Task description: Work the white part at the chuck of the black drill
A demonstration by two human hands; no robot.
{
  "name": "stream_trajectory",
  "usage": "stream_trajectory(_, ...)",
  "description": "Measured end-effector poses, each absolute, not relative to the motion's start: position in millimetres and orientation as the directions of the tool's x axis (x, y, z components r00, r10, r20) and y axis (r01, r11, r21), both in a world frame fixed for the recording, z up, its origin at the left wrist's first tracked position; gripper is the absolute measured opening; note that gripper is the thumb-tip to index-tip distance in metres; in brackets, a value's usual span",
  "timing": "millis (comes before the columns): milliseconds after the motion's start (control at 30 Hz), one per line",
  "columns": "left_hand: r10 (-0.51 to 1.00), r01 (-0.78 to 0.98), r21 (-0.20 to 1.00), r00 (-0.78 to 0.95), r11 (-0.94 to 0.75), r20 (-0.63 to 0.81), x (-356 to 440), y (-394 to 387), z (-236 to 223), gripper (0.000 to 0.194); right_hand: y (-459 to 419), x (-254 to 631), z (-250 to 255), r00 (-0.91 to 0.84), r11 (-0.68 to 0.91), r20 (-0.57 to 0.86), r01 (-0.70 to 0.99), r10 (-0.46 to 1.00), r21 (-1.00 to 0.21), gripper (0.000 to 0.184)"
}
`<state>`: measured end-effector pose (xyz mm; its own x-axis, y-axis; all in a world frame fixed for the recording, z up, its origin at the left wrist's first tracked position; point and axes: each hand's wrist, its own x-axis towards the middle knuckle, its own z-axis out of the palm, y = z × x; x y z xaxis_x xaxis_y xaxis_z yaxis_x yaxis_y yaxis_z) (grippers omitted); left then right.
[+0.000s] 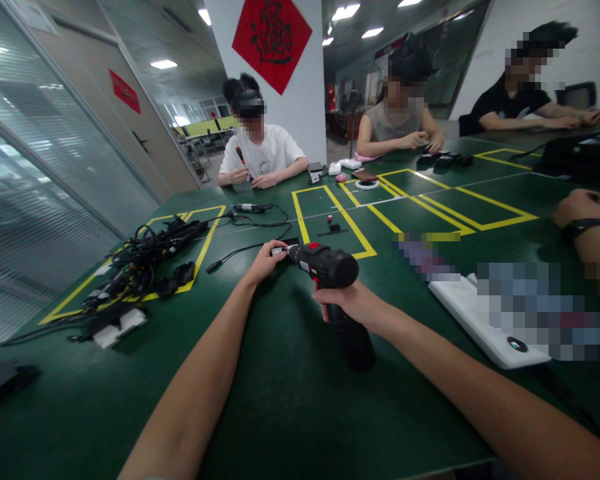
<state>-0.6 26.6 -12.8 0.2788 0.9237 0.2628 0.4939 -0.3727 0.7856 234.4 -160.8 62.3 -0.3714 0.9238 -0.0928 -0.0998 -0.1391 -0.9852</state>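
Note:
My right hand [347, 301] is wrapped round the grip of a black cordless drill [325, 263] with red parts. The drill's chuck points away to the left, and its tip meets a small black device with a pale label [279, 251] on the table. The fingers of my left hand [265, 262] close on that device and hold it down at the drill's tip. A thin black cable with a plug [214, 267] lies just left of my left hand. The exact contact point of the bit is too small to make out.
A heap of black cables and adapters [150, 260] lies at the left on the green table [280, 400]. A white power bank-like slab [485, 320] is at the right. Yellow tape outlines [350, 220] mark the tabletop. Several people sit around, one with a screwdriver [240, 155].

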Motion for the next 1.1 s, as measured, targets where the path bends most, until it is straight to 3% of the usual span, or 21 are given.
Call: stream_trajectory(1100,0.927,0.497,0.787,0.271,-0.365,0.260,1.8,23.1,-9.3,0.030,-160.7,236.7,60.5,-0.386,-0.164,-0.124,-0.071,0.914,-0.984,0.015)
